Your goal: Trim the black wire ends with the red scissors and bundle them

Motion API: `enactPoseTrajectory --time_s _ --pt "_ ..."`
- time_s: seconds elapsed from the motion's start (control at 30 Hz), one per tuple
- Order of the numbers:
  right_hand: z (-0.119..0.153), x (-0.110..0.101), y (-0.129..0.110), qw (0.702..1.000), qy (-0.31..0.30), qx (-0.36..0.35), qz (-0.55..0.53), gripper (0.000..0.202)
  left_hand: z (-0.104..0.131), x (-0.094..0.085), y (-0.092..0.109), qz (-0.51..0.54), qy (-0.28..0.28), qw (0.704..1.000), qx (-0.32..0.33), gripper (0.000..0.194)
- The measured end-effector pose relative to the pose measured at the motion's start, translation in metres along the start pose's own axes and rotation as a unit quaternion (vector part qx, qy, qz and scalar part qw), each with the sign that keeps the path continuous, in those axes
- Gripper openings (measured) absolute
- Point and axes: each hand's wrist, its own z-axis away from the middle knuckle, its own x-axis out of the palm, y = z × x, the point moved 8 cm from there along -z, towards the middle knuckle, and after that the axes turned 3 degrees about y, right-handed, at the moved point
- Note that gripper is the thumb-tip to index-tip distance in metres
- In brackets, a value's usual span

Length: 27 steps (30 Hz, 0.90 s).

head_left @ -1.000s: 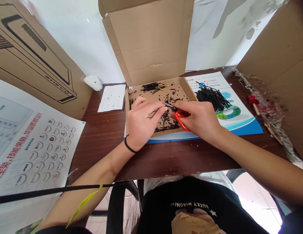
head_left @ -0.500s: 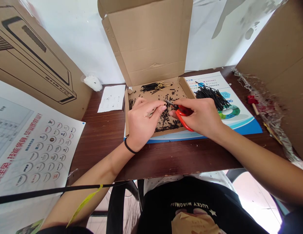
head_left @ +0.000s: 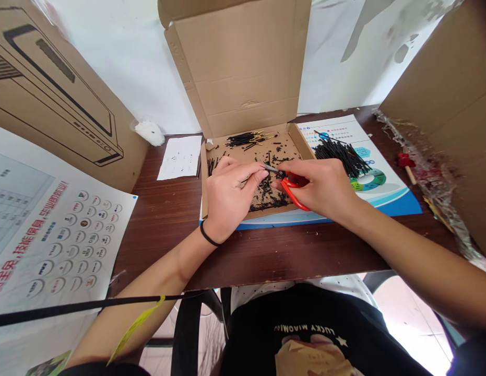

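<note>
Red-handled scissors (head_left: 293,194) are in my right hand (head_left: 319,183), their blades pointing left to the fingertips of my left hand (head_left: 233,190). My left thumb and index finger are pinched together; what lies between them is too small to make out. Both hands are over the front of an open cardboard box (head_left: 301,143). Black scraps (head_left: 276,198) are scattered on its floor. At its back lies a bundle of black sticks with gold-coloured ends (head_left: 246,139). Right of the box, a pile of black sticks (head_left: 340,156) rests on a printed sheet (head_left: 399,196).
A small white paper (head_left: 180,157) with dark bits lies left of the box. Large cardboard (head_left: 442,94) stands at the right, beside crumpled plastic and a red object (head_left: 404,160). A printed poster (head_left: 82,230) and a boxed carton (head_left: 62,89) stand at the left.
The scissor blades look closer to the left fingertips and their handles have shifted slightly. Both hands stay almost in place.
</note>
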Motion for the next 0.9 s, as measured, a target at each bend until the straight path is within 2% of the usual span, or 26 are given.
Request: enactPoseTrajectory --time_s 0.17,0.27,0.37,0.47,0.53,0.6,0.67,0.73,0.9 --pt "0.0 0.0 0.003 1.0 -0.004 -0.002 0.011 0.023 0.001 0.001 0.001 -0.011 0.0 1.0 0.008 0.009" --pt "0.0 0.0 0.008 0.999 -0.006 0.038 -0.014 0.026 0.001 0.001 0.0 -0.015 -0.004 1.0 -0.002 0.01" --pt "-0.001 0.002 0.014 0.989 -0.007 0.104 -0.105 0.031 0.001 0.002 -0.005 0.015 -0.006 0.999 -0.042 0.012" --pt "-0.001 0.013 0.018 0.952 -0.032 0.17 -0.252 0.036 0.003 0.012 -0.018 0.149 -0.032 0.978 -0.14 0.018" --pt "0.0 0.023 0.017 0.917 -0.055 0.193 -0.345 0.042 0.007 0.025 -0.026 0.273 -0.066 0.935 -0.216 0.024" --pt "0.001 0.032 0.016 0.882 -0.069 0.21 -0.417 0.046 0.011 0.035 -0.03 0.362 -0.088 0.89 -0.265 0.027" --pt "0.004 0.038 0.018 0.851 -0.074 0.236 -0.464 0.047 0.012 0.039 -0.032 0.397 -0.089 0.869 -0.282 0.027" --pt "0.007 0.042 0.02 0.827 -0.076 0.262 -0.491 0.047 0.012 0.04 -0.033 0.405 -0.088 0.864 -0.285 0.025" --pt "0.009 0.044 0.018 0.793 -0.085 0.288 -0.53 0.047 0.013 0.043 -0.031 0.422 -0.112 0.851 -0.291 0.026"
